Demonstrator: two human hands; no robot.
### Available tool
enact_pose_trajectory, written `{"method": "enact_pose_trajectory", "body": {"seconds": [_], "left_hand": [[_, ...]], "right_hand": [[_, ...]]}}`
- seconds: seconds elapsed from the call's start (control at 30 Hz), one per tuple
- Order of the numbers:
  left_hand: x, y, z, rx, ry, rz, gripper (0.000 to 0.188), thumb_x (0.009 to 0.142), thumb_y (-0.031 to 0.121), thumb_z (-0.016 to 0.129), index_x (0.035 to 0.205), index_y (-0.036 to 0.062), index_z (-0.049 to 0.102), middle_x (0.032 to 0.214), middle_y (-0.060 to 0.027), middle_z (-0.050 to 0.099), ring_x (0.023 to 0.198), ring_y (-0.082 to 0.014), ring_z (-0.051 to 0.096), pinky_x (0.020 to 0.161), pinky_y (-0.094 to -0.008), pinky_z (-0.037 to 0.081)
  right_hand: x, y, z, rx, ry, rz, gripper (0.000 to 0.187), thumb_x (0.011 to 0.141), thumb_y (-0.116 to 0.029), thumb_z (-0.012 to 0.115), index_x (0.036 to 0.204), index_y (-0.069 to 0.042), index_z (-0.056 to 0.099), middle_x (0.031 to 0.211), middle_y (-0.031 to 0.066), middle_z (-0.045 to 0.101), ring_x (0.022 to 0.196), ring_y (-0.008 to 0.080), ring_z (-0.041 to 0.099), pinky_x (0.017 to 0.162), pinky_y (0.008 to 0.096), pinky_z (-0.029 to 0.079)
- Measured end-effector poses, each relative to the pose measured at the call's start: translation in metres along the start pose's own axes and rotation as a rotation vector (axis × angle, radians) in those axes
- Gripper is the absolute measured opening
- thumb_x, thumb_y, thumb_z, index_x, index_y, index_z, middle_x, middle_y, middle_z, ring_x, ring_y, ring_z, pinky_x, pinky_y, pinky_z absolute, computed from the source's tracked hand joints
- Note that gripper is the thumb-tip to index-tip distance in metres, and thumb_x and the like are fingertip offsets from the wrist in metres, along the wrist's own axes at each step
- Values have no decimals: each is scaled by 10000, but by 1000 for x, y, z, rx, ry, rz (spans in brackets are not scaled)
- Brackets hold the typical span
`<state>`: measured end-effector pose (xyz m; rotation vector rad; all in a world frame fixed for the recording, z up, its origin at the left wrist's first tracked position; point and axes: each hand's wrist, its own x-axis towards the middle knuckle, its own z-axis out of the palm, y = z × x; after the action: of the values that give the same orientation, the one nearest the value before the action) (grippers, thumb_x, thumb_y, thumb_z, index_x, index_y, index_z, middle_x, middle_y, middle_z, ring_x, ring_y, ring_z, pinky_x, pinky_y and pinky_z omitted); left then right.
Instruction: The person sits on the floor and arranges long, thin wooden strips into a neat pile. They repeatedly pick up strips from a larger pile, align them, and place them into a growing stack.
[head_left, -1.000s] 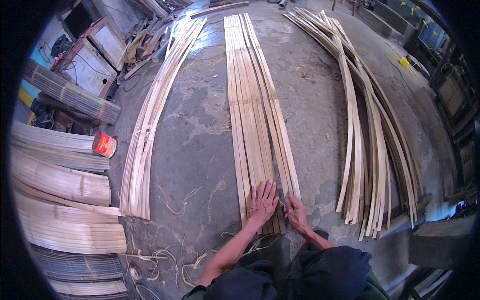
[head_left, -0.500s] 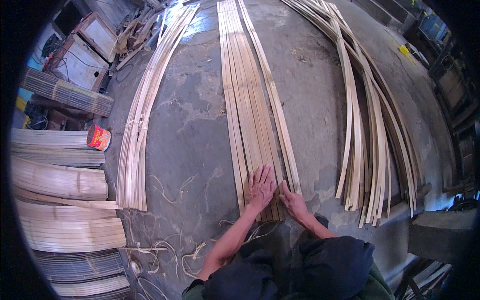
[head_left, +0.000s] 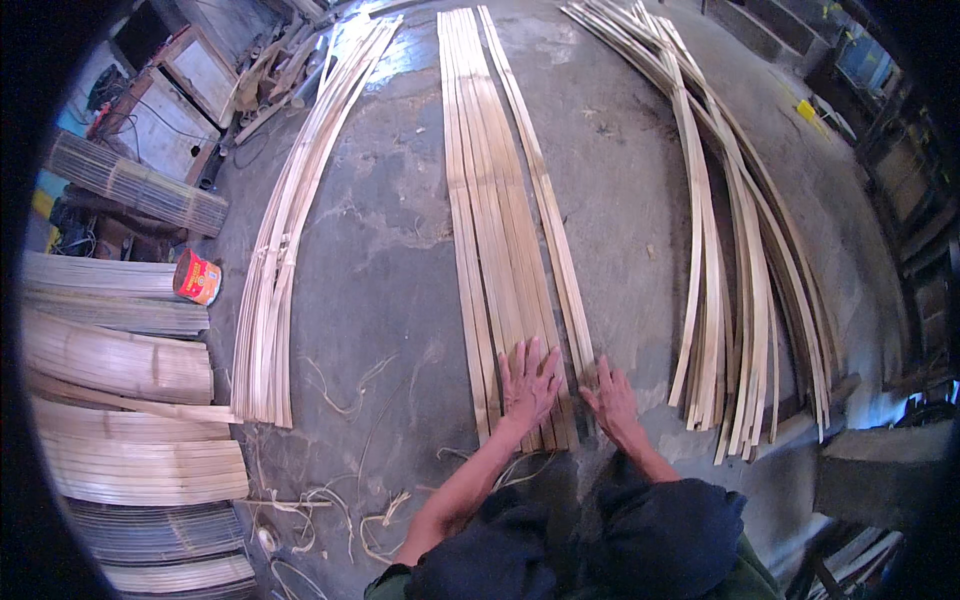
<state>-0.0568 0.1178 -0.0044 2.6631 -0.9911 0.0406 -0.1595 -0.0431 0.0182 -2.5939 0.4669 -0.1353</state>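
Several long, flat bamboo strips lie side by side on the floor in front of me, running away from my knees. My left hand rests flat across their near end, fingers spread. A narrow bundle of bamboo strips lies just to the right, a gap apart from the main row. Over the near end of that bundle is my right hand, palm down with its fingers stretched out and touching it. Neither hand is wrapped round anything.
On the left lies a tied bundle of strips, with slatted bamboo mats and a red tin beyond it. A loose pile of strips fans out on the right. Thin fibre scraps litter the concrete floor.
My right hand has moved right, from the row's edge onto the narrow bundle, and its fingers have straightened. My left hand has shifted slightly right and nearer, its fingers spreading wider.
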Motion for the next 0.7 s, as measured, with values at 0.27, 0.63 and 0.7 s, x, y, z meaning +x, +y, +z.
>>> {"method": "enact_pose_trajectory", "body": {"seconds": [0.27, 0.63, 0.7], "left_hand": [[6, 18, -3, -80, 53, -40, 566, 910, 369, 558, 1401, 107, 452, 1486, -177, 335, 1400, -376, 261, 1141, -602, 124], [27, 39, 19, -842, 62, -330, 410, 914, 187, 575, 1262, -22, 519, 1050, -233, 624, 953, -339, 625, 841, -426, 496], [39, 47, 5, -1111, -155, -581, 377, 922, 210, 580, 1218, -22, 558, 928, -205, 662, 893, -305, 649, 819, -409, 502]], "right_hand": [[3, -12, -4, -17, -201, 168, 895, 798, -251, 735, 1501, -47, 220, 1111, 238, 527, 1018, 437, 552, 862, 494, 479], [4, 5, 20, 565, -2, 140, 599, 902, -215, 641, 1403, 2, 395, 1074, 242, 611, 942, 392, 608, 824, 392, 499], [0, -1, 11, 499, 35, 203, 482, 935, -207, 606, 1348, -1, 469, 944, 233, 638, 838, 384, 634, 771, 381, 511]]}}
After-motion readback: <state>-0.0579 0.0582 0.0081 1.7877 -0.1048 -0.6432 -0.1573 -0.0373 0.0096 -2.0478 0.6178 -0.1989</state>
